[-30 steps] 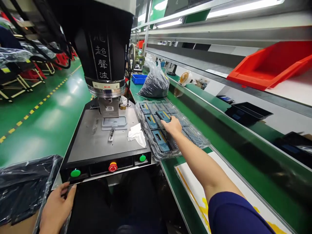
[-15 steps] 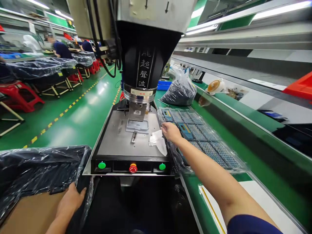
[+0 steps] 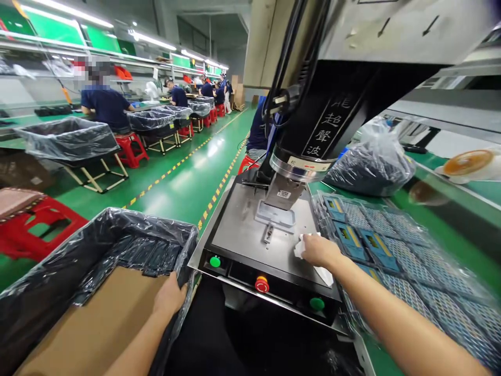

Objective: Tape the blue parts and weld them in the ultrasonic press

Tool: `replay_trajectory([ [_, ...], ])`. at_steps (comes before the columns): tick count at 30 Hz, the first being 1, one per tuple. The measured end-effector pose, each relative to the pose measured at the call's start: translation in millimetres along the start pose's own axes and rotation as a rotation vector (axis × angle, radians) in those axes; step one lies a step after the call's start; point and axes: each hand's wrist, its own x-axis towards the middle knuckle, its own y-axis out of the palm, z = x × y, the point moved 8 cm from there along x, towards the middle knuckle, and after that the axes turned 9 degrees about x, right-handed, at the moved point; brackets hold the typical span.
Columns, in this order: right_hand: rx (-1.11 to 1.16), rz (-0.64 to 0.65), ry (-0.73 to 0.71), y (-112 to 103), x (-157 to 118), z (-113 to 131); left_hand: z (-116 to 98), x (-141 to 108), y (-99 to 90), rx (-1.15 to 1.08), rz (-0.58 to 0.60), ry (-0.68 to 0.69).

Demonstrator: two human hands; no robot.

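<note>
My right hand (image 3: 319, 251) pinches a crumpled white wipe (image 3: 299, 247) over the right side of the metal machine table (image 3: 238, 235). Part of the wipe hangs below the hand, towards the front edge. My left hand (image 3: 169, 296) is inside the plastic-lined bin (image 3: 156, 225), by its right wall. Its thumb stands apart from the fingers; the fingertips are partly hidden beside dark flat panels (image 3: 151, 256). Brown cardboard (image 3: 97, 318) lies under that forearm. Beneath the machine's metal head (image 3: 282, 192) sits a pale grey rectangular part (image 3: 274, 215), with a small metal block (image 3: 268, 233) in front.
Green buttons (image 3: 215, 261) and a red stop button (image 3: 262, 284) line the machine's front. Right of it lie trays of small parts (image 3: 407, 261) and a plastic bag of dark pieces (image 3: 371, 162). Red stools (image 3: 47, 230) and co-workers (image 3: 104, 104) are at left.
My view has swung left, showing more of the bin. My right hand has come from the tray's edge onto the wipe and taken hold of it. My left hand stays at the bin's right side.
</note>
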Motion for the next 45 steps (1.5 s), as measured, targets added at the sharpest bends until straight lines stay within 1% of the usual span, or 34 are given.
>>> replay_trajectory([
  [2,0.019,0.031,0.017,4,3,-12,1,0,1.0,-0.004,0.0,0.001],
  [3,0.035,0.001,0.025,1,5,-16,1,0,1.4,-0.002,0.003,-0.002],
  [4,0.06,-0.059,0.04,-6,7,-19,1,0,1.7,0.002,0.007,-0.005],
  [7,0.185,-0.304,0.109,-33,13,-22,1,0,1.3,0.007,0.019,-0.012],
  [9,0.234,-0.419,0.107,-44,19,-13,0,-1,0.3,0.001,0.024,-0.014],
  [10,0.226,-0.439,0.071,-45,23,-3,-1,-2,-0.4,-0.004,0.024,-0.013],
  [11,0.204,-0.436,0.015,-43,28,10,-1,-3,-1.2,-0.008,0.023,-0.012],
  [13,0.15,-0.392,-0.098,-32,37,35,-2,-4,-2.5,-0.016,0.022,-0.011],
  [15,0.089,-0.371,-0.171,-21,43,55,-3,-5,-3.0,-0.026,0.026,-0.008],
  [17,0.038,-0.406,-0.18,-17,46,64,-4,-6,-3.4,-0.032,0.023,-0.005],
  [19,0.008,-0.434,-0.155,-17,49,68,-4,-6,-3.3,-0.023,0.018,-0.005],
  [22,0.038,-0.44,-0.119,-19,55,71,-4,-4,-1.6,-0.002,0.018,-0.012],
  [24,0.079,-0.42,-0.141,-20,59,80,-4,-3,0.1,0.004,0.027,-0.016],
  [30,0.198,-0.33,-0.231,-20,72,124,-5,-4,0.0,-0.001,0.051,-0.023],
  [33,0.22,-0.313,-0.249,-20,77,136,-7,-5,-2.5,-0.01,0.049,-0.024],
  [36,0.233,-0.296,-0.269,-21,80,137,-7,-6,-3.6,-0.018,0.052,-0.03],
  [39,0.237,-0.272,-0.303,-22,79,132,-6,-5,-4.1,-0.015,0.049,-0.028],
  [42,0.188,-0.294,-0.3,-25,78,116,-5,-4,-4.6,-0.01,0.035,-0.01],
  [45,0.066,-0.319,-0.293,-25,74,91,-1,-3,-1.6,-0.007,0.046,0.0],
])
